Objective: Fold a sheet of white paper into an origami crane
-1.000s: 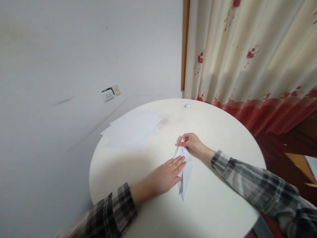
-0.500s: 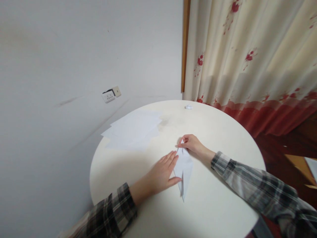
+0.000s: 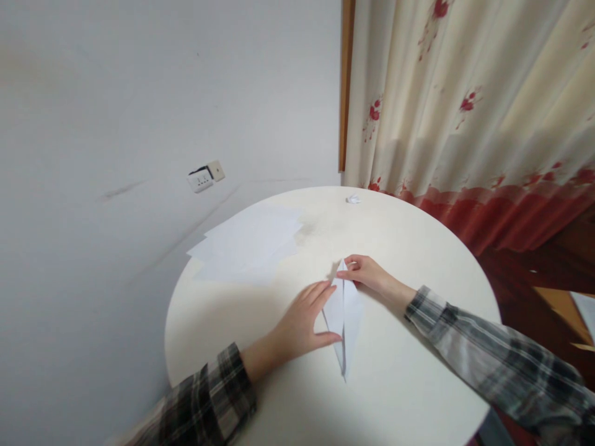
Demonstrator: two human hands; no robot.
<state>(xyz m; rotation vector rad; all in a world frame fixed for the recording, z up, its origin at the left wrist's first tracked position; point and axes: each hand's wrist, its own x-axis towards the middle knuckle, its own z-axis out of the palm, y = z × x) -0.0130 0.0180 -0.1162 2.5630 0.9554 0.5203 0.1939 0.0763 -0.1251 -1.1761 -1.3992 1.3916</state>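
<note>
A white folded paper [image 3: 344, 313], long and pointed at both ends, lies on the round white table [image 3: 409, 384]. My left hand [image 3: 302, 322] rests flat beside its left flap, fingers stretched out and the thumb touching the paper's middle. My right hand [image 3: 367, 271] pinches the paper's far tip from the right, fingers curled on it. Both arms wear plaid sleeves.
A loose stack of white sheets [image 3: 251, 244] lies at the table's back left. A small crumpled scrap [image 3: 354, 199] sits near the far edge. A wall with a socket [image 3: 201, 179] stands behind; a flowered curtain [image 3: 465, 105] hangs at right.
My left hand has slid left off the paper's top to its left side. The paper now shows a centre crease and two flaps. My right hand has shifted slightly right.
</note>
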